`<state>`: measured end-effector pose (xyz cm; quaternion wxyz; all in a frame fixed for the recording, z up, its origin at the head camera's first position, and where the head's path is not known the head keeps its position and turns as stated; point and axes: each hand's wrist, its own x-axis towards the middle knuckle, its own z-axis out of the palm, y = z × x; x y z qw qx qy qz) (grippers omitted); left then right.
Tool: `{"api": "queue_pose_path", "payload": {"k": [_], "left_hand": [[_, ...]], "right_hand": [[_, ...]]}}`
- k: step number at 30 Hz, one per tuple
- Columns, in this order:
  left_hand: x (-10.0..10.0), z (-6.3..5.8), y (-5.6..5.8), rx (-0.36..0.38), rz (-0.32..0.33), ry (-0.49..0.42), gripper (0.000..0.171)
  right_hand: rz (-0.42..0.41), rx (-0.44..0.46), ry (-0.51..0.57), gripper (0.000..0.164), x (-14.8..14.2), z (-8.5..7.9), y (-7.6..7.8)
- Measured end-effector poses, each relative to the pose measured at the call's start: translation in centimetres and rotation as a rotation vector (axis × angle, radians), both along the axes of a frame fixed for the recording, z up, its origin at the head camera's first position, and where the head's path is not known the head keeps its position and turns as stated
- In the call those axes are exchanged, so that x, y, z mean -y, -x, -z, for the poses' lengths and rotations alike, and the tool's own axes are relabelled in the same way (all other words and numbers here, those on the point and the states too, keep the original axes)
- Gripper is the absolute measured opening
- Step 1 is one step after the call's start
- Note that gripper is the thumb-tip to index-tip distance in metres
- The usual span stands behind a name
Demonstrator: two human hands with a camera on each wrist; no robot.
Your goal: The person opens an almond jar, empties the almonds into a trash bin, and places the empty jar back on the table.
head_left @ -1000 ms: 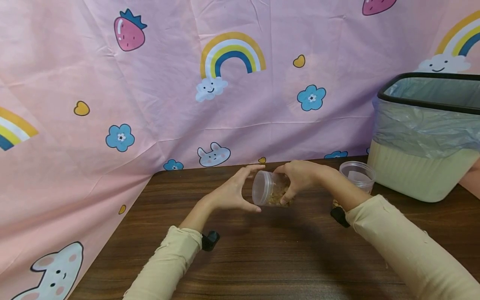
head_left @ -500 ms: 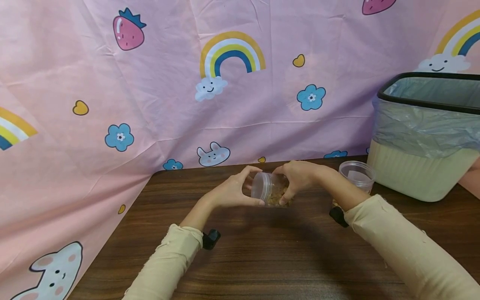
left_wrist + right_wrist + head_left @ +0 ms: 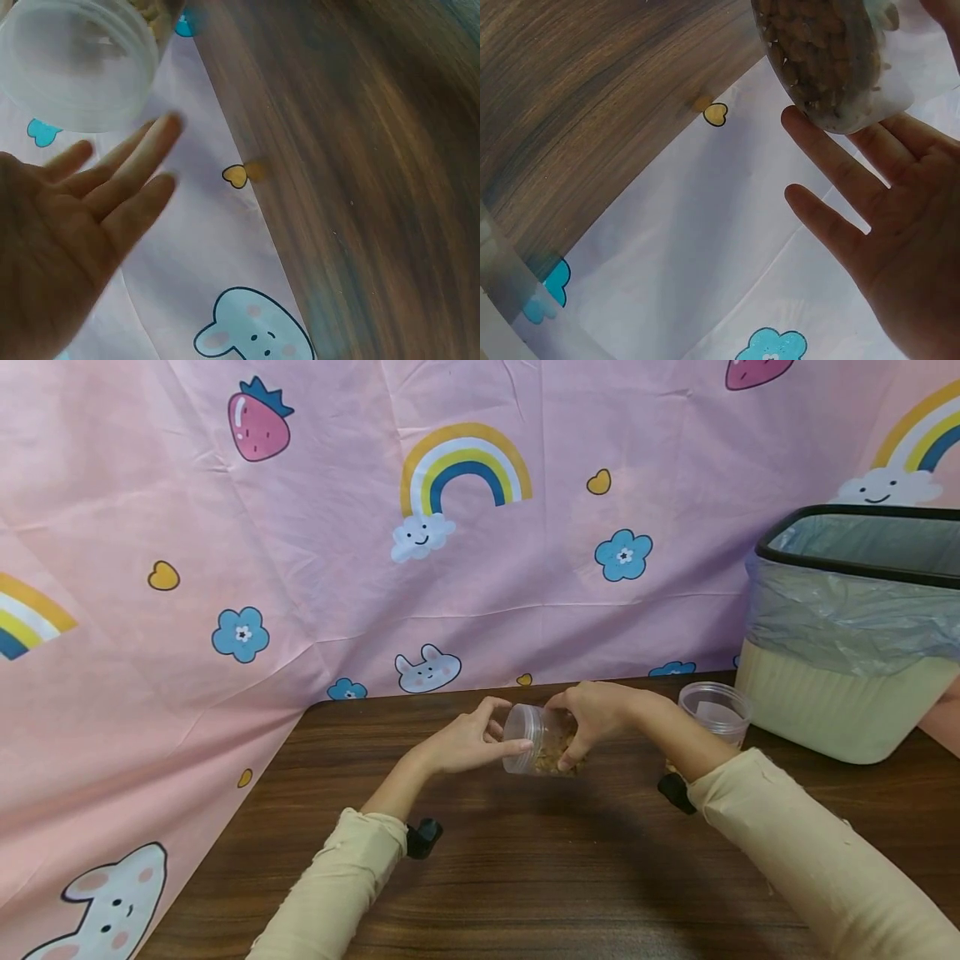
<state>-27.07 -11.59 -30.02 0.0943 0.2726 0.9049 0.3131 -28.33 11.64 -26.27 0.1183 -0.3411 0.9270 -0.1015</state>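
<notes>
- Across the back, a pink cloth (image 3: 315,518) printed with rainbows, flowers and rabbits, meeting the far edge of the table.
- In front of it, the dark wood-grained table (image 3: 525,893), below both hands.
- At the far right, a cream bin (image 3: 817,702) with a pale liner (image 3: 847,618) folded over its rim; well apart from the hands, beyond the right forearm.
- Right hand (image 3: 603,717) holding the near end of a clear jar, thumb on the front, fingers round behind.
- Left hand (image 3: 467,743) fairly wide, thumb across the front of the cap end, fingers mostly straight behind and under; firmness of contact impossible to tell.
- Clear jar (image 3: 551,728) between both hands, tipped on its side and seemingly clear of the table; long axis roughly left to right, base toward the right hand, cap toward the left.
- Second jar (image 3: 718,700) upright near the bin, partly hidden by the right forearm; nothing in the way between left hand and cap.
- Frosted lid (image 3: 514,725) facing the left palm, nearest to that hand.
- Brown pieces (image 3: 814,49) settled along the jar's lower side.
</notes>
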Motion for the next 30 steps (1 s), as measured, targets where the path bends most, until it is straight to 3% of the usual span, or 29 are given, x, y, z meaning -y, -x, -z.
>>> {"api": "queue_pose_path", "payload": {"k": [5, 8, 15, 18, 26, 30], "left_hand": [[0.13, 0.41, 0.05, -0.164, 0.173, -0.086, 0.101], [0.04, 0.69, 0.08, -0.234, 0.255, -0.105, 0.104], [-0.33, 0.76, 0.35, -0.344, 0.269, -0.124, 0.091], [-0.28, 0.52, 0.37, -0.302, 0.241, -0.116, 0.088], [0.09, 0.01, 0.01, -0.075, 0.123, -0.077, 0.077], [0.16, -0.03, 0.01, -0.013, 0.074, -0.047, 0.069]], "right_hand": [[0.010, -0.012, -0.002, 0.087, -0.16, -0.07, 0.00], [0.006, -0.003, 0.007, 0.087, -0.16, -0.03, 0.01], [-0.005, 0.004, 0.019, 0.085, -0.12, -0.05, -0.03], [-0.003, 0.007, 0.025, 0.083, -0.06, -0.03, -0.05], [-0.014, 0.011, 0.010, 0.085, 0.13, -0.05, -0.07], [-0.012, 0.015, -0.005, 0.088, 0.18, -0.15, -0.08]]}}
